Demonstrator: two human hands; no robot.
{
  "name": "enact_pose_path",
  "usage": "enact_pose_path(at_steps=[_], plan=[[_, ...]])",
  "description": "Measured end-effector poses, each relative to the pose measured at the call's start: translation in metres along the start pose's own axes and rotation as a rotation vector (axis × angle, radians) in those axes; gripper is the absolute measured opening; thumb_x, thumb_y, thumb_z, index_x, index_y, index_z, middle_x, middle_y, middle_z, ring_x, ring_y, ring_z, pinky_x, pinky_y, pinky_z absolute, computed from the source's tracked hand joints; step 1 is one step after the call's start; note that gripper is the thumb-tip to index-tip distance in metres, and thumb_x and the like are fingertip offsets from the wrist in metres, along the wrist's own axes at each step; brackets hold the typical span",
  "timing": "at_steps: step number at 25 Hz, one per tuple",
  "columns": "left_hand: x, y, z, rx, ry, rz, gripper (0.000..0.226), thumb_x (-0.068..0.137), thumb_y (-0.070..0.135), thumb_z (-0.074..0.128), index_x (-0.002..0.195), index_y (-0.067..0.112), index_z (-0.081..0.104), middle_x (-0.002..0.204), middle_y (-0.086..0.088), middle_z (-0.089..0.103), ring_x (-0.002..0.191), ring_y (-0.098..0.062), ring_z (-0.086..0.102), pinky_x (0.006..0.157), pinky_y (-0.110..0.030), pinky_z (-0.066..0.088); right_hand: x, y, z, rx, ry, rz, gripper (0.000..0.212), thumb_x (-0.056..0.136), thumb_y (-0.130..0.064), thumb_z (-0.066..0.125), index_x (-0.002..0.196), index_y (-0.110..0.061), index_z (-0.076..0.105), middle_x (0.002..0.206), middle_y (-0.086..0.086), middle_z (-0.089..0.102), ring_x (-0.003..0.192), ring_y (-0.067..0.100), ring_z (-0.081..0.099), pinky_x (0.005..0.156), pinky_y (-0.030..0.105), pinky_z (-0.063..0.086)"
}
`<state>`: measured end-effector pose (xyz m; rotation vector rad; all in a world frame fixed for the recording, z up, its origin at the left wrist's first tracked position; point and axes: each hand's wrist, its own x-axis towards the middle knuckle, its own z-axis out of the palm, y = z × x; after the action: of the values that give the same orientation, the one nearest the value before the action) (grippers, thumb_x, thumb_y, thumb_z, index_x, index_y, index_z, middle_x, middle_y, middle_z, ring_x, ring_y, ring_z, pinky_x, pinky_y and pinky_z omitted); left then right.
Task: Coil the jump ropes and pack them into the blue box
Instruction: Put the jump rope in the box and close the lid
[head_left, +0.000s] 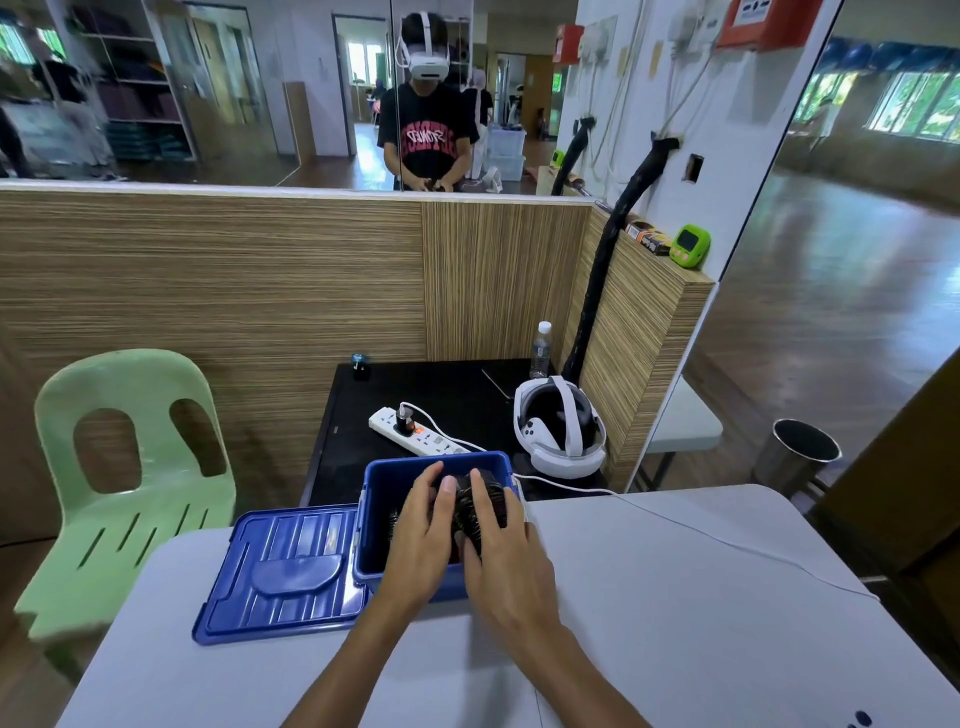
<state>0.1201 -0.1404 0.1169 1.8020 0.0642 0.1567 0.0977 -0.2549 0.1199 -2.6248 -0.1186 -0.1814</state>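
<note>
The blue box (382, 499) stands open at the far edge of the grey table (675, 623). Both hands reach into it. My left hand (421, 530) and my right hand (501, 545) are pressed around a dark coiled jump rope (480, 501) that sits inside the box on its right side. Fingers of both hands wrap over the coil. More dark rope (396, 519) shows at the box bottom beside my left hand. Much of the coil is hidden under the hands.
The box's blue lid (280, 571) lies flat to its left. A pale green plastic chair (124, 467) stands left of the table. Behind, a black low table holds a white power strip (415, 434), a white headset (558, 428) and a water bottle (541, 351). A white cable (701, 535) crosses the grey table.
</note>
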Motion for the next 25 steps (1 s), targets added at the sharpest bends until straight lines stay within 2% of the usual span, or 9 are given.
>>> enact_pose_path(at_steps=[2, 5, 12, 18, 22, 25], plan=[[0.012, -0.016, -0.009, 0.162, 0.043, 0.034, 0.058, 0.095, 0.06, 0.034, 0.143, 0.028, 0.038, 0.15, 0.007, 0.038, 0.137, -0.008, 0.034, 0.115, -0.04, 0.03, 0.009, 0.004, 0.008, -0.034, -0.025, 0.023, 0.065, 0.101, -0.042, 0.041, 0.153, -0.046, 0.002, 0.159, 0.003, 0.018, 0.135, 0.025, 0.037, 0.103, 0.039, 0.045], [0.028, -0.041, -0.022, 0.48, 0.082, 0.09, 0.059, 0.098, 0.052, 0.032, 0.148, 0.022, 0.032, 0.159, 0.002, 0.019, 0.146, -0.013, 0.017, 0.119, -0.038, 0.021, 0.025, 0.011, 0.022, -0.086, -0.076, 0.07, 0.061, 0.102, -0.045, 0.038, 0.152, -0.049, 0.002, 0.159, 0.004, 0.019, 0.134, 0.026, 0.039, 0.103, 0.038, 0.044], [0.069, -0.103, -0.032, 0.848, 0.062, 0.133, 0.07, 0.095, 0.058, 0.016, 0.146, 0.014, 0.037, 0.158, -0.009, 0.023, 0.147, -0.025, 0.018, 0.117, -0.043, 0.026, 0.075, 0.013, 0.062, -0.154, -0.198, 0.173, 0.058, 0.103, -0.043, 0.036, 0.153, -0.047, 0.006, 0.16, 0.009, 0.016, 0.137, 0.031, 0.037, 0.098, 0.042, 0.045], [0.095, -0.136, -0.035, 0.904, 0.028, 0.076, 0.067, 0.096, 0.054, 0.021, 0.147, 0.013, 0.034, 0.16, -0.012, 0.017, 0.148, -0.027, 0.013, 0.116, -0.045, 0.025, 0.116, 0.023, 0.11, -0.142, -0.272, 0.242, 0.058, 0.103, -0.037, 0.041, 0.153, -0.04, 0.011, 0.157, 0.015, 0.015, 0.132, 0.038, 0.038, 0.097, 0.048, 0.046], [0.097, -0.144, -0.032, 0.91, 0.022, 0.073, 0.057, 0.101, 0.045, 0.036, 0.146, 0.01, 0.035, 0.159, -0.014, 0.016, 0.148, -0.028, 0.013, 0.116, -0.043, 0.026, 0.12, 0.035, 0.132, -0.126, -0.415, 0.335, 0.075, 0.1, -0.012, 0.05, 0.154, -0.038, 0.004, 0.159, 0.02, -0.003, 0.139, 0.043, 0.024, 0.106, 0.055, 0.034], [0.097, -0.144, -0.031, 0.911, 0.02, 0.077, 0.056, 0.1, 0.041, 0.039, 0.146, 0.01, 0.036, 0.159, -0.014, 0.016, 0.148, -0.027, 0.01, 0.117, -0.042, 0.025, 0.122, 0.037, 0.135, -0.151, -0.433, 0.357, 0.083, 0.096, -0.01, 0.053, 0.154, -0.037, -0.002, 0.159, 0.023, -0.008, 0.143, 0.042, 0.014, 0.108, 0.057, 0.028]])
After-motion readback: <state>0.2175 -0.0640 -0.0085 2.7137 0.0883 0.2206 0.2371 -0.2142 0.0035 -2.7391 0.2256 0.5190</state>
